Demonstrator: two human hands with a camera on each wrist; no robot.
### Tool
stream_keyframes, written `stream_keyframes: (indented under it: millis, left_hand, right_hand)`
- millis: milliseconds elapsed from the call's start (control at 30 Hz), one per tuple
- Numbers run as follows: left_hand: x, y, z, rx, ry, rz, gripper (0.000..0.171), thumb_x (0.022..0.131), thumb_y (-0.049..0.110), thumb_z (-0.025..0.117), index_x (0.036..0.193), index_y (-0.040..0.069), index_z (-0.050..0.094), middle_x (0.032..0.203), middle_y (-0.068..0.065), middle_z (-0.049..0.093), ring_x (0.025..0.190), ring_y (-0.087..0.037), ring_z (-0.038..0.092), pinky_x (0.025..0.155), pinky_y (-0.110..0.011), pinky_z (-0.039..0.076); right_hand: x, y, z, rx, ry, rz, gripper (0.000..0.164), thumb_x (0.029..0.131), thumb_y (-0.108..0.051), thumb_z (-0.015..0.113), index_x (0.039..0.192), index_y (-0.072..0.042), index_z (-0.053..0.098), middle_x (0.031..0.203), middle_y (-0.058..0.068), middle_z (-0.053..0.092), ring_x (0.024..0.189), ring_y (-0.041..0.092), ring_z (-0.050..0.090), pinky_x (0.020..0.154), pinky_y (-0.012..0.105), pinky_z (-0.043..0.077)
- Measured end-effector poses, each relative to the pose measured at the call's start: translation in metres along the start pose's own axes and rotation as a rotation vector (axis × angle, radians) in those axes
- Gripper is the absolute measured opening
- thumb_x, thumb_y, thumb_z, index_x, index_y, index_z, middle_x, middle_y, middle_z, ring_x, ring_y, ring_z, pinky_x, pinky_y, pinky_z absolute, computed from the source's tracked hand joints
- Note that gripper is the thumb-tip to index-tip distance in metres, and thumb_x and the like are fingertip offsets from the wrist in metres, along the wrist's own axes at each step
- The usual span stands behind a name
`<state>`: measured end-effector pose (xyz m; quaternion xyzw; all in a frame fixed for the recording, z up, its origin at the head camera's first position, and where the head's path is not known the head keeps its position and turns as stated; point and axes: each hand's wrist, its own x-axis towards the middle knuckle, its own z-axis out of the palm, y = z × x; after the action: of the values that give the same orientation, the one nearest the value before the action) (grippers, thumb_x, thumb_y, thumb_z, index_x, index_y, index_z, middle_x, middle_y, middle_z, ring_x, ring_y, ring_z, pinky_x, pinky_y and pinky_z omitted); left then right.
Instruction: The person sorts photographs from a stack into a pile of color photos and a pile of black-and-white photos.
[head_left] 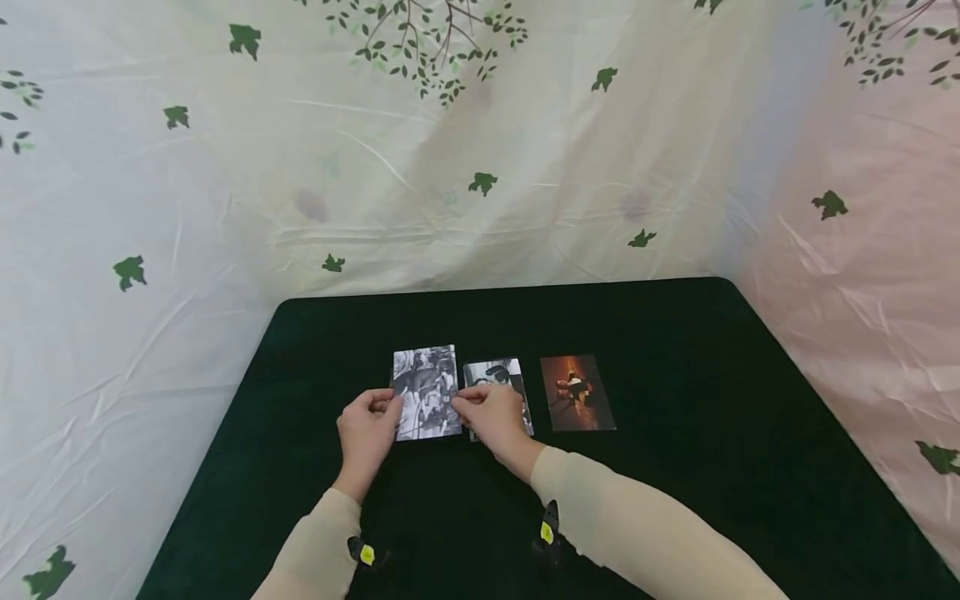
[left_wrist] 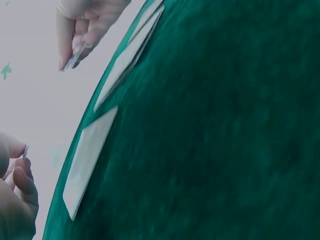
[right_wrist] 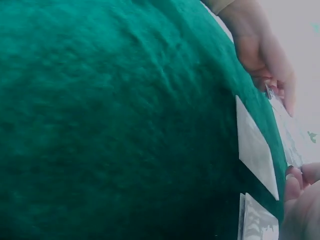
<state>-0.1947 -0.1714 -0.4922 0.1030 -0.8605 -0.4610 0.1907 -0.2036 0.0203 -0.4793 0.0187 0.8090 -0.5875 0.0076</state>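
A black-and-white photo print point(head_left: 425, 392) is held up over the green table, its picture side toward the head camera. My left hand point(head_left: 367, 429) pinches its left edge between thumb and fingers. At the right edge, my right hand point(head_left: 495, 417) pinches it the same way. The right wrist view shows the held print point(right_wrist: 290, 132) spanning both hands, raised off the cloth. Below it lies another print point(left_wrist: 90, 160), flat on the table. Partly hidden behind my right hand is a second black-and-white print point(head_left: 495, 371), lying in the middle of the row.
An orange-brown print point(head_left: 577, 393) lies to the right on the dark green tabletop point(head_left: 675, 500). In the right wrist view, the middle prints point(right_wrist: 261, 220) look stacked with offset edges. A pale curtain point(head_left: 525, 225) with green leaf shapes stands behind the table.
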Motion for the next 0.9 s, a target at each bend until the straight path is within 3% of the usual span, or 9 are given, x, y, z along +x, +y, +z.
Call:
stream_keyframes:
  millis: [233,500,700,900]
  left_hand:
    - [0.015,-0.016,-0.009,0.073,-0.111,-0.055,0.022,0.087,0.025,0.071,0.097,0.006,0.073,0.082,-0.006,0.069,0.073,-0.018,0.059,0.061,-0.027,0.045]
    - [0.026,-0.029,-0.009,0.134,-0.218,-0.048,0.021,0.088,0.025,0.070,0.098,0.007,0.073,0.083,-0.004,0.068,0.072,-0.018,0.058,0.062,-0.031,0.045]
    - [0.029,-0.037,-0.007,0.161,-0.246,-0.055,0.022,0.088,0.026,0.070,0.099,0.007,0.074,0.084,-0.004,0.068,0.073,-0.018,0.056,0.063,-0.032,0.044]
    - [0.030,-0.039,-0.004,0.192,-0.245,-0.089,0.023,0.086,0.029,0.072,0.097,0.009,0.075,0.084,-0.003,0.070,0.073,-0.019,0.057,0.064,-0.031,0.044]
  right_hand:
    - [0.013,-0.009,0.011,-0.111,-0.068,-0.034,0.009,0.084,-0.016,0.075,0.089,-0.009,0.076,0.068,-0.004,0.067,0.059,0.009,0.064,0.056,0.025,0.053]
    - [0.018,-0.012,0.016,-0.222,-0.128,0.018,0.009,0.083,-0.018,0.076,0.087,-0.011,0.075,0.066,-0.005,0.066,0.057,0.008,0.063,0.049,0.027,0.049]
    - [0.020,-0.007,0.019,-0.280,-0.159,0.019,0.010,0.082,-0.017,0.076,0.087,-0.009,0.075,0.067,-0.005,0.067,0.056,0.007,0.063,0.051,0.026,0.049]
    - [0.021,0.000,0.021,-0.336,-0.158,-0.035,0.008,0.080,-0.014,0.076,0.083,-0.007,0.076,0.063,-0.005,0.066,0.051,0.006,0.061,0.054,0.024,0.049]
